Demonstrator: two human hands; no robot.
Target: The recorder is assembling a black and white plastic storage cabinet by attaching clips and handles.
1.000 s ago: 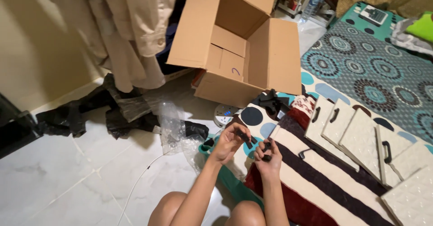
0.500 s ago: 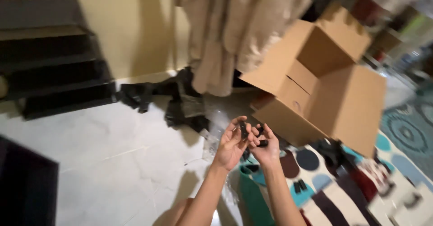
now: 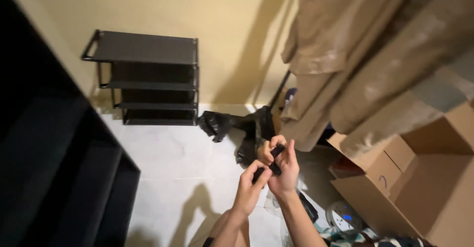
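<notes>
Both my hands are raised together over the white tiled floor. My left hand pinches the lower end of a small black plastic part. My right hand wraps its fingers round the upper end of the same part. The two hands touch each other. Most of the part is hidden between the fingers, so its exact shape is unclear.
A low black metal shelf rack stands against the yellow wall. Black plastic bags lie on the floor beyond my hands. Beige clothes hang at upper right. An open cardboard box sits at right. A dark piece of furniture fills the left.
The view has swung left and up, from the patterned mat and box towards the wall and shelf rack. My hands have stayed together on the small black part and lifted higher.
</notes>
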